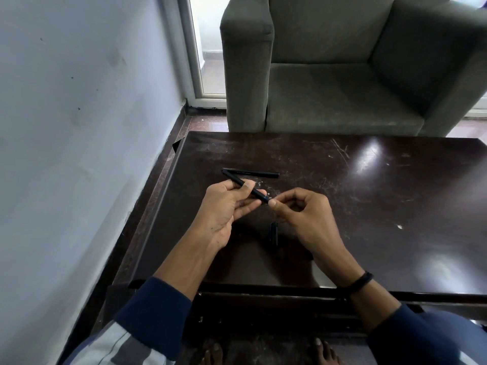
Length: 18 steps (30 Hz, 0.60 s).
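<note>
While the left hand (224,209) gripped the pen (259,195) mid-barrel, with the thumb pressed on top and the fingers curled beneath, the right hand (303,214) met it at its near end. The right thumb and forefinger were closed together on that tip and the other fingers were curled in loosely behind. The pen was held clear above the table (369,193), between the two hands.

Its long axis ran on a slant, from the far left down toward the near right. The far end stuck out past the left knuckles, and the near end pointed straight into the right fingertips. The right hand therefore sat in line with the barrel, not beside it. Any pull or twist on the end piece would probably have to follow that slant, away from the left hand, which served as the anchor. The left hand was nearer the barrel's middle, while the right held only the very end.

A second pen (253,173) lay flat on the table just beyond the held one, roughly crosswise and untouched. A dark piece (274,233), perhaps a cap, lay on the table below the gap between the hands. It was too dim to tell for sure. An armchair (342,88) stood behind the table.
</note>
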Available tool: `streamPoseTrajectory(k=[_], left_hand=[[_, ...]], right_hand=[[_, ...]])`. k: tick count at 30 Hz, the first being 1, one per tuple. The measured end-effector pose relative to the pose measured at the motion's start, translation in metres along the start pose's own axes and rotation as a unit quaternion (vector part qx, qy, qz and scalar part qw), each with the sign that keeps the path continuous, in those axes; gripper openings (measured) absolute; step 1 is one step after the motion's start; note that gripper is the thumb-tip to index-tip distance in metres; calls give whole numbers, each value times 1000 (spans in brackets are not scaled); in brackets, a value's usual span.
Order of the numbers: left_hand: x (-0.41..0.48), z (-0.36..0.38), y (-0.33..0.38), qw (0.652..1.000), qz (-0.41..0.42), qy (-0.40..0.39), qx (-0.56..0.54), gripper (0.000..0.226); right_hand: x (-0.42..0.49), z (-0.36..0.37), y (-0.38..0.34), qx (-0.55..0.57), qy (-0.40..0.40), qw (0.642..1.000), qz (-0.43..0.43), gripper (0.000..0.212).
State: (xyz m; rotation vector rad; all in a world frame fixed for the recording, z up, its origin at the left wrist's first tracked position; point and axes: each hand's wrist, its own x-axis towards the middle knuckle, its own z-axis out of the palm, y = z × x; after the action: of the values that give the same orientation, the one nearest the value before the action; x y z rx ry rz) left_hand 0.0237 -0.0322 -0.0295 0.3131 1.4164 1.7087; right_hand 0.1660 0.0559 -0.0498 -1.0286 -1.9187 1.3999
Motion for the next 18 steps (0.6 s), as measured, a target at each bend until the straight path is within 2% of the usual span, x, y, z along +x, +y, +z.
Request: streamPoseTrajectory(k=[7, 11, 18], left_hand=[[0, -1, 0, 1000, 5, 2, 4, 15], [-1, 0, -1, 1000, 4, 0, 5, 16], [-1, 1, -1, 1000, 2, -5, 5, 16]], right_hand=[[-1, 1, -2, -9, -7, 1000, 5, 15], [0, 1, 0, -20, -2, 1000, -5, 6], [0, 3, 0, 11, 16, 1000, -12, 8]])
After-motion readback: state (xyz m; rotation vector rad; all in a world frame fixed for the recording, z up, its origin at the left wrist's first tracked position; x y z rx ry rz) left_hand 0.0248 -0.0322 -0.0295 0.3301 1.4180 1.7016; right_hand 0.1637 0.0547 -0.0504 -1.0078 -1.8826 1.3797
